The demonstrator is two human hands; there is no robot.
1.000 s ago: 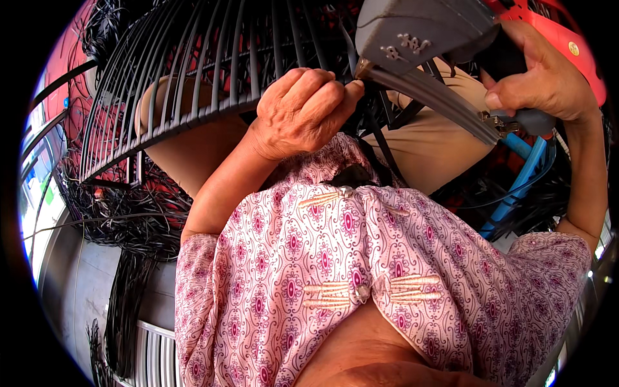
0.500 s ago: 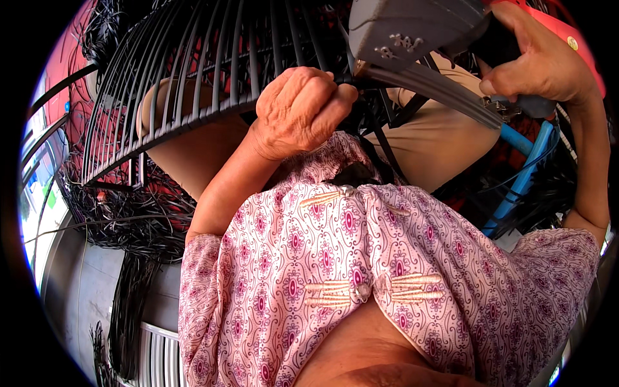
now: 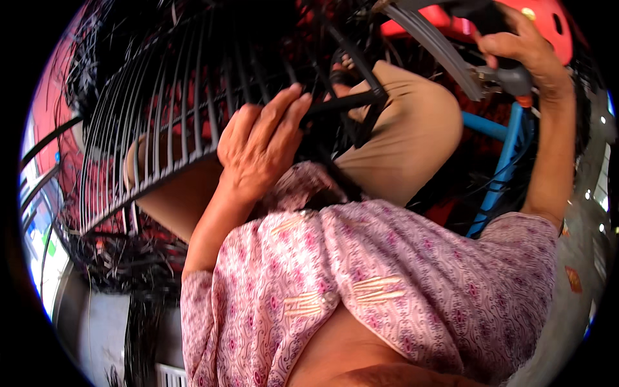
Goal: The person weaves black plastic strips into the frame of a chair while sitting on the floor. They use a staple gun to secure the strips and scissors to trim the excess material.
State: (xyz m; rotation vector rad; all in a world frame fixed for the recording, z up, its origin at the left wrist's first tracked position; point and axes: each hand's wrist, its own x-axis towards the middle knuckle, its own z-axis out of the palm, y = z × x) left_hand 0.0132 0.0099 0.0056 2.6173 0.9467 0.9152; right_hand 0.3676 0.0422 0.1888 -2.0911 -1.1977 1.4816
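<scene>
My left hand (image 3: 255,148) is wrapped over the top rail of a black frame (image 3: 348,102) strung with dark grey strips (image 3: 155,109). Its fingers lie close together on the rail, and its thumb is hidden. The frame rests across my lap. At the upper right, my right hand (image 3: 532,55) grips the handle of a staple gun (image 3: 445,45) with a long grey magazine. An orange-red fitting sits at the handle's lower end. The gun is held apart from the frame, and its head is partly out of view at the top.
Blue bars (image 3: 500,171) stand at the right, below the gun. A red object (image 3: 556,29) is at the upper right. Heaps of loose black strips (image 3: 122,255) lie on the left, above a grey surface (image 3: 106,329). My bent knee (image 3: 419,109) is right of the frame.
My right hand has drawn the staple gun up and right, away from the frame. My left hand has shifted left and its fingers have straightened somewhat. The frame's right corner is now uncovered.
</scene>
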